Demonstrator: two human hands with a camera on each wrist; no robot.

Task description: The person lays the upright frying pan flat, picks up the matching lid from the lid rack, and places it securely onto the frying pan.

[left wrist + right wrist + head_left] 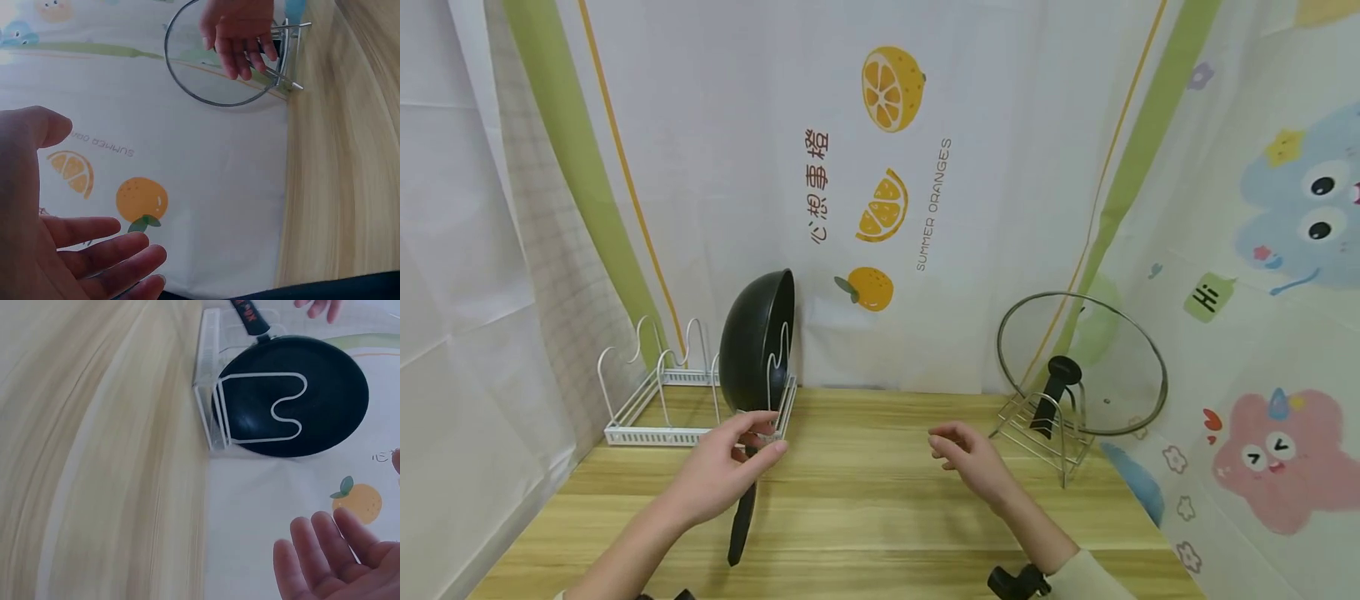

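Observation:
A black frying pan [751, 342] stands on edge in a white wire rack [658, 435] at the left, its dark handle [742, 525] pointing toward me. My left hand [718, 467] is beside the pan's handle in the head view, fingers loosely bent and holding nothing. A round glass lid [1120, 367] with a metal rim and black knob [1064, 369] leans upright in a small metal wire stand [1063, 450] at the right. My right hand [973, 462] hovers left of that stand, its fingers relaxed with nothing in them. The right wrist view shows the pan's open face [337, 394] behind a white wire divider.
Both racks stand on a wood-grain tabletop [865, 517]. Behind it hangs a white curtain [737, 167] printed with oranges, and a cartoon-printed sheet [1195, 467] hangs along the right side. Pale cloth [460, 375] borders the left.

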